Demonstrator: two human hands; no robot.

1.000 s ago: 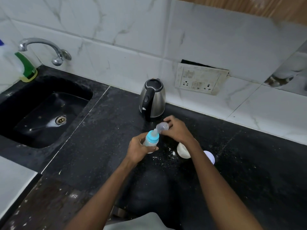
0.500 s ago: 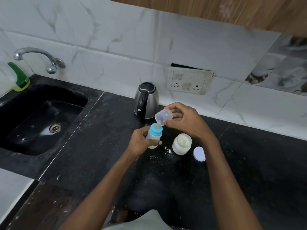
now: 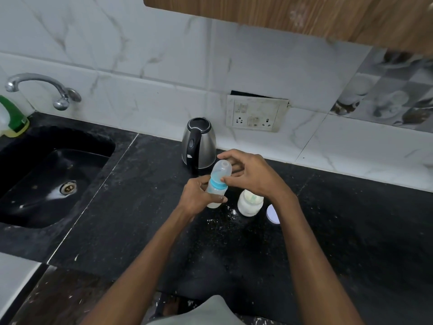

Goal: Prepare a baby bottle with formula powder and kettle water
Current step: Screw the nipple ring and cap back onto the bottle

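Note:
My left hand (image 3: 198, 197) grips a small baby bottle (image 3: 215, 192) with a blue collar, held just above the black counter (image 3: 145, 207). A clear cap (image 3: 221, 171) sits over the bottle's top. My right hand (image 3: 251, 175) pinches that cap at its lower edge, thumb near the blue collar. Behind the bottle stands a steel kettle (image 3: 199, 143) with a black handle. An open white formula jar (image 3: 250, 202) stands to the right of the bottle, and its white lid (image 3: 273, 214) lies flat beside it, partly hidden by my right forearm.
Spilled white powder (image 3: 230, 213) dots the counter between bottle and jar. A black sink (image 3: 46, 174) with a chrome tap (image 3: 42, 86) lies to the left, a green-topped spray bottle (image 3: 11, 118) at its far corner. A wall socket (image 3: 256, 112) sits behind the kettle.
The right hand held the clear cap tilted beside the bottle's top; the cap now sits upright over the bottle's top. The camera view has tilted upward.

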